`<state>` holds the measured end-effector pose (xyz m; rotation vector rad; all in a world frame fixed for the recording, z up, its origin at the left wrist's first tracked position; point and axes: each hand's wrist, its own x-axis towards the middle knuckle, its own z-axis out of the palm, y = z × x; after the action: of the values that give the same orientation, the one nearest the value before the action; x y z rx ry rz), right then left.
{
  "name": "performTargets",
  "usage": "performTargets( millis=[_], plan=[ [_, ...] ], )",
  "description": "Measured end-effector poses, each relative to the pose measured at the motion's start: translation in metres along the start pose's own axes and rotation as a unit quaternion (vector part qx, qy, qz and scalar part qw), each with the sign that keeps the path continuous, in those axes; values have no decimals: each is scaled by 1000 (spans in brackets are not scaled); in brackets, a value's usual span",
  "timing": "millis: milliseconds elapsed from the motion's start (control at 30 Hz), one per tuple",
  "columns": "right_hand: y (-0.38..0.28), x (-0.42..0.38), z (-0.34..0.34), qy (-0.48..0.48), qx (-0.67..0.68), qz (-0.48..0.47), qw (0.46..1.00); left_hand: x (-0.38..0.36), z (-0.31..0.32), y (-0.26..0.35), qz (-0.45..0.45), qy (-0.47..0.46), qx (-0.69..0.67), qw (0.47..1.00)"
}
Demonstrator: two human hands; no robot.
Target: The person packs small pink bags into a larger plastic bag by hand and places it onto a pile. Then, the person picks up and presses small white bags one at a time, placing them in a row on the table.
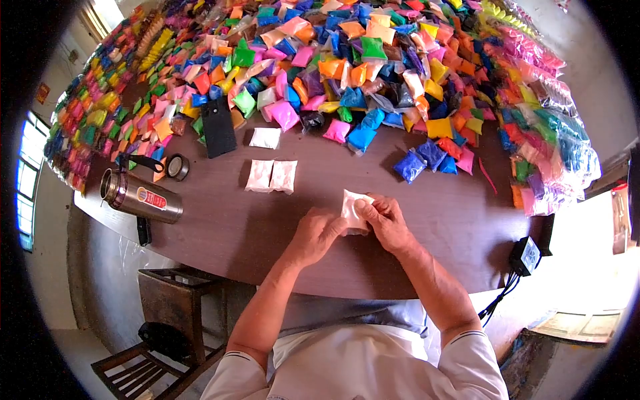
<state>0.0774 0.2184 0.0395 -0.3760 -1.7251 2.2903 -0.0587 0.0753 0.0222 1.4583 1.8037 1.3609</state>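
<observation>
Between my two hands is a small pale pink packet, held just above the table near its front edge. My right hand pinches its right side, thumb lying across the front. On the other side, my left hand has its thumb and fingers closed at the packet's lower left edge. Two similar pale pink packets lie side by side to the left, with a white packet just behind them.
A big heap of colourful packets covers the table's back. A black phone, a steel flask and its round lid are at left. Blue packets lie right of centre. A black box with cables sits at the right edge.
</observation>
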Motion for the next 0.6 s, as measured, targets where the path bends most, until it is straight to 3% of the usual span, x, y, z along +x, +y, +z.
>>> performTargets(
  millis=[67, 267, 467, 600],
  plan=[
    [7, 0, -1, 41, -20, 30, 999, 0, -1, 1, -15, 3, -12, 1000],
    [-4, 0, 7, 2, 35, 1, 999, 1, 5, 2, -19, 5, -72, 997],
    [3, 1, 2, -2, 22, 12, 1000, 4, 0, 4, 30, -22, 36, 999],
    [2, 2, 2, 7, -14, -6, 1000, -1, 4, -1, -30, 13, -40, 999]
  ],
)
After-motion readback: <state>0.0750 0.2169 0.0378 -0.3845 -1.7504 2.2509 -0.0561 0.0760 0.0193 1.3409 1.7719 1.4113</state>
